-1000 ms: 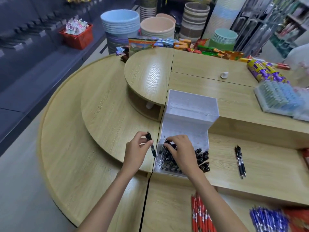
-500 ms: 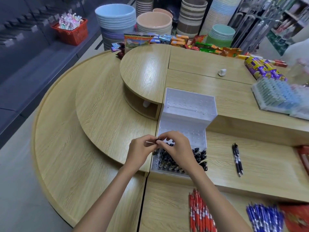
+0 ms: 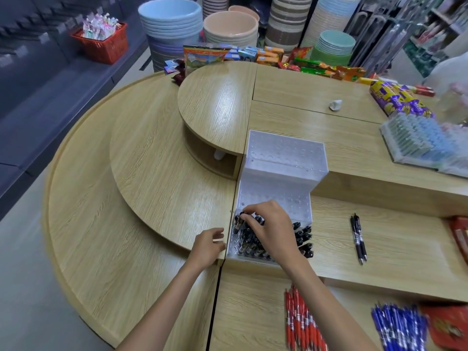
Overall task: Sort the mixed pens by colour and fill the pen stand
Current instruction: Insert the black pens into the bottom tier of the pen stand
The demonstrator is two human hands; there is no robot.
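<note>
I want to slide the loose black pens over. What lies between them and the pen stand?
Only bare counter, seen in the head view, between the black pens and the stand.

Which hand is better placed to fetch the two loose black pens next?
Probably right. The right hand, pinching a black pen into the pen stand, is on the side nearest the two loose pens; the left hand rests beyond the stand's other side.

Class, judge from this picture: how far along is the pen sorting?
Done: front rows of the pen stand hold black pens. In hand: the right hand pinches another black pen there; the left hand rests empty beside it. Left: two loose black pens, the red pens, the blue pens, empty rear holes.
</note>
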